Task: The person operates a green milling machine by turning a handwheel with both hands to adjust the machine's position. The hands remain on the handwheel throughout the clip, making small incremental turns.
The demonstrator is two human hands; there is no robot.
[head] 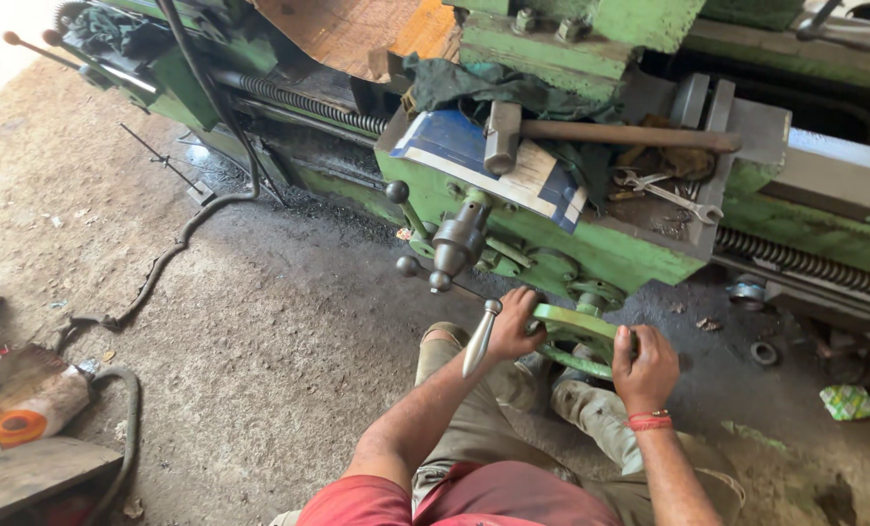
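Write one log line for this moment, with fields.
left hand: on handwheel rim | right hand: on rim | hammer: on lathe top | wrenches: beside it

Both arms reach forward and down, elbows slightly bent. Left hand [515, 326] curled closed, knuckles up. Right hand [645, 365] also clenched, red band on wrist. Hands near each other.
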